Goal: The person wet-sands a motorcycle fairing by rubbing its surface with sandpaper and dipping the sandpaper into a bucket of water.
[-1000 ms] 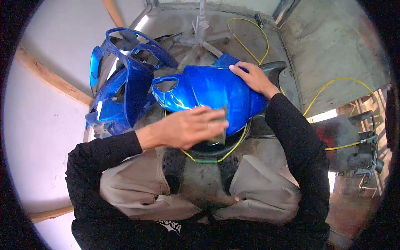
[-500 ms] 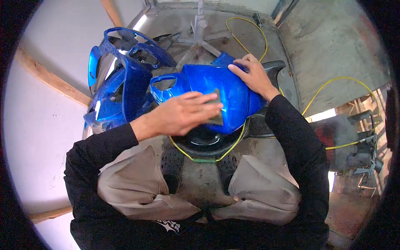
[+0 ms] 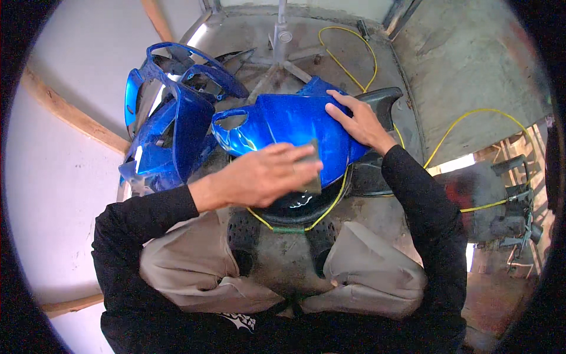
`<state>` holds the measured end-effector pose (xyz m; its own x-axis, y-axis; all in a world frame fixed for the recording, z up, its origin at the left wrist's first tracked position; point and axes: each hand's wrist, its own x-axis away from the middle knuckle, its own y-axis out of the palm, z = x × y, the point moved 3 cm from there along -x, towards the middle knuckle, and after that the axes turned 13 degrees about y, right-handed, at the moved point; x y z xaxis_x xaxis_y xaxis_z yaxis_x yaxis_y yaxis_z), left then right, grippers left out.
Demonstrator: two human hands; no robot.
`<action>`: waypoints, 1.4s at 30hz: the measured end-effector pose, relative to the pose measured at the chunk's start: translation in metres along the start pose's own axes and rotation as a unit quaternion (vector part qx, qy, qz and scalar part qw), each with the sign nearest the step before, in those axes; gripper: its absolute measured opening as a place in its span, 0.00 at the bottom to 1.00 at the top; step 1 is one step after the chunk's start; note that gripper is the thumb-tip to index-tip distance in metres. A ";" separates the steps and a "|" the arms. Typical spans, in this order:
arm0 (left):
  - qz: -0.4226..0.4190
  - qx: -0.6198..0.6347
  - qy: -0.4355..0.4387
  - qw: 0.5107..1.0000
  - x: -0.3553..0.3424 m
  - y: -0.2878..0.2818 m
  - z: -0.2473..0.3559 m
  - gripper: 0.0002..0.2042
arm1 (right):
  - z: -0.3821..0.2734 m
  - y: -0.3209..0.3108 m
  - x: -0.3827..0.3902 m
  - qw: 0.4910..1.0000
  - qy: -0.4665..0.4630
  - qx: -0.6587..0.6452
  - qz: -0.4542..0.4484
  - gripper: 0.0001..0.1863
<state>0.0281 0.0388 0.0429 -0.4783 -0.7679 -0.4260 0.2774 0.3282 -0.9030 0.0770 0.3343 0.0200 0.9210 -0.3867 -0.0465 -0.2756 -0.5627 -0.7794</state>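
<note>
A glossy blue scooter body panel (image 3: 295, 118) lies over a round black tub (image 3: 265, 215) with dark, shiny liquid in it. My left hand (image 3: 265, 174) reaches across the panel's lower part. Under its extended fingers is a thin grey-green sanding sheet (image 3: 314, 186), pressed at the panel's near edge. The sheet is partly hidden by the fingers. On the panel's upper right side rests my right hand (image 3: 361, 121), its fingers spread along the surface and holding no tool.
More blue body panels (image 3: 191, 118) lean on the left by the white wall (image 3: 65, 153). A metal stand (image 3: 283, 53) rises behind. A yellow cord (image 3: 374, 59) winds across the floor. At right sits a dirty machine (image 3: 483, 200); a black plastic part (image 3: 386, 100) lies behind my right hand.
My left hand and the sanding sheet have shifted slightly down and to the right along the panel. My right hand has settled flatter, its fingers a little lower.
</note>
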 end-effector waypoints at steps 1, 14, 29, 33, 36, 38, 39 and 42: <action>-0.016 -0.001 0.039 0.999 -0.004 0.001 0.005 0.34 | 0.001 0.000 -0.001 1.000 0.003 0.008 -0.006 0.45; -0.013 0.028 0.087 0.996 0.001 -0.001 -0.003 0.35 | -0.001 0.000 0.004 0.999 -0.024 0.047 -0.005 0.45; -0.043 -0.087 0.029 0.995 0.005 0.002 0.026 0.22 | 0.002 0.003 -0.001 0.999 -0.033 0.037 -0.003 0.45; -0.005 -0.167 -0.050 0.985 0.009 -0.013 -0.001 0.22 | 0.004 0.000 -0.002 1.000 -0.002 0.031 -0.005 0.46; 0.018 -0.101 -0.054 0.993 0.009 -0.003 0.009 0.24 | 0.009 0.001 -0.010 0.999 -0.001 0.031 -0.014 0.46; 0.004 -0.058 -0.023 0.998 0.011 -0.003 0.017 0.26 | 0.007 0.006 -0.005 0.999 0.007 0.039 -0.026 0.46; -0.007 -0.084 -0.019 0.996 0.013 -0.008 0.010 0.26 | 0.006 0.005 -0.006 0.999 0.005 0.038 -0.028 0.46; 0.002 -0.181 -0.100 0.978 0.022 -0.020 -0.010 0.27 | 0.003 0.003 -0.005 1.000 0.009 0.020 -0.019 0.46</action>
<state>0.0037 0.0215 0.0508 -0.2959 -0.8460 -0.4436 -0.0506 0.4776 -0.8771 0.0720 0.3365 0.0160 0.9252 -0.3794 -0.0057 -0.2294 -0.5474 -0.8048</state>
